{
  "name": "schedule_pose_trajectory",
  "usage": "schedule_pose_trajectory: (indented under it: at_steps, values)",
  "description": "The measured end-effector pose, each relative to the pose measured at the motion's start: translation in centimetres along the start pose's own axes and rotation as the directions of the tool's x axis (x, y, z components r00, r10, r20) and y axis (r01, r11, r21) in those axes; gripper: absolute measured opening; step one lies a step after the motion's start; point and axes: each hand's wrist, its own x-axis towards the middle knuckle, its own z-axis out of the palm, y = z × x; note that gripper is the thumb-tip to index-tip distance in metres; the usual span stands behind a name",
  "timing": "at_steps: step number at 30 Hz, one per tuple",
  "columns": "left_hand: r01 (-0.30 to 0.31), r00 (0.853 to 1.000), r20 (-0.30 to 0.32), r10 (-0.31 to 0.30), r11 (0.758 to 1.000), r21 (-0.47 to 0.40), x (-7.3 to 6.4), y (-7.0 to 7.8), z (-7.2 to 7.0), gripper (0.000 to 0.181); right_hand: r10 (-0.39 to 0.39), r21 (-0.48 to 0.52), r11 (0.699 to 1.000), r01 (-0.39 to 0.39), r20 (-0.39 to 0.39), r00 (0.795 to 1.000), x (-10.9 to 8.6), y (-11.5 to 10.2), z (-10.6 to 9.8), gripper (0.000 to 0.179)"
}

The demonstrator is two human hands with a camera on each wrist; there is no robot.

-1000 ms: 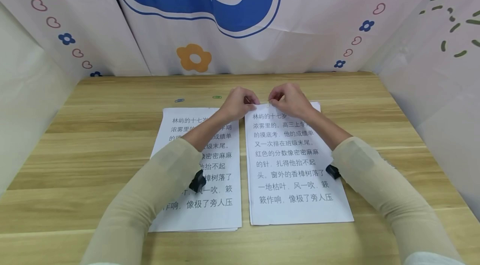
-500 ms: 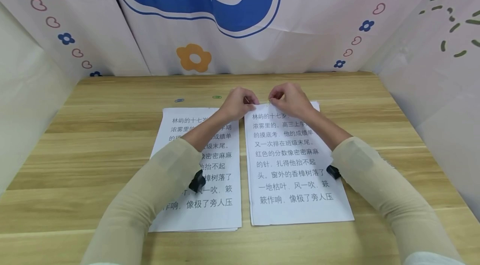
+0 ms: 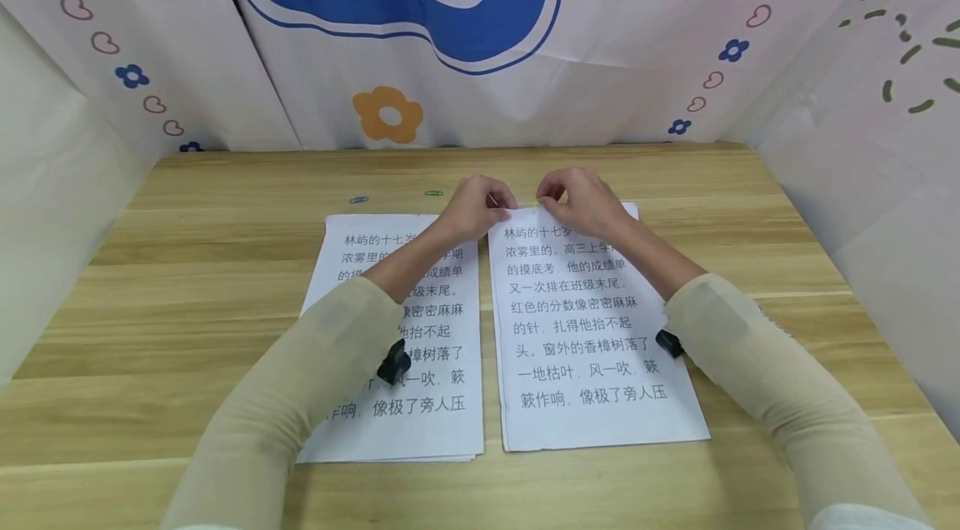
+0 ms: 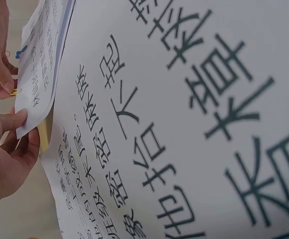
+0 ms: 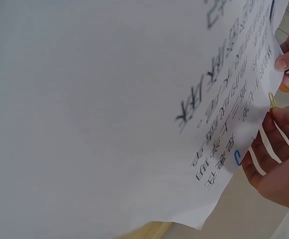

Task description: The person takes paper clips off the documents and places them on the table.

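On the right of the table in the head view lies a stack of printed sheets (image 3: 585, 422). My left hand (image 3: 478, 207) pinches its far left corner, thumb on top and fingers beneath. My right hand (image 3: 583, 201) pinches a yellow paper clip (image 5: 272, 99) between thumb and index finger, right at the far edge of that stack. Farther right along the same edge, a blue paper clip (image 5: 237, 158) sits on the paper, near the right hand's other fingers. In the left wrist view the far edge is lifted, with the yellow clip lying over it.
A second printed stack (image 3: 442, 430) lies to the left, partly under my left forearm. Beyond it on the wooden table (image 3: 225, 263) are a loose blue clip (image 3: 359, 200) and a green clip (image 3: 434, 193). A printed cloth (image 3: 600, 80) hangs behind the table.
The right stack has turned very slightly, its near end shifting a little to the right. Both hands keep their grips at the far edge with hardly any movement.
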Motion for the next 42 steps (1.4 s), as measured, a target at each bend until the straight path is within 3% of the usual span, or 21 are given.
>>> schedule_pose_trajectory:
  at_steps: [12,42]
  values:
    - [0.000,1.000,0.002,0.000,1.000,0.000,-0.01,-0.01,0.07,0.013,0.036,0.020,0.999,-0.036,0.022,0.999,0.11,-0.14,0.07,0.012]
    - [-0.003,1.000,0.001,0.003,1.000,0.008,-0.04,-0.13,0.10,0.012,0.029,0.115,0.993,-0.029,0.000,1.000,0.24,0.23,0.40,0.010]
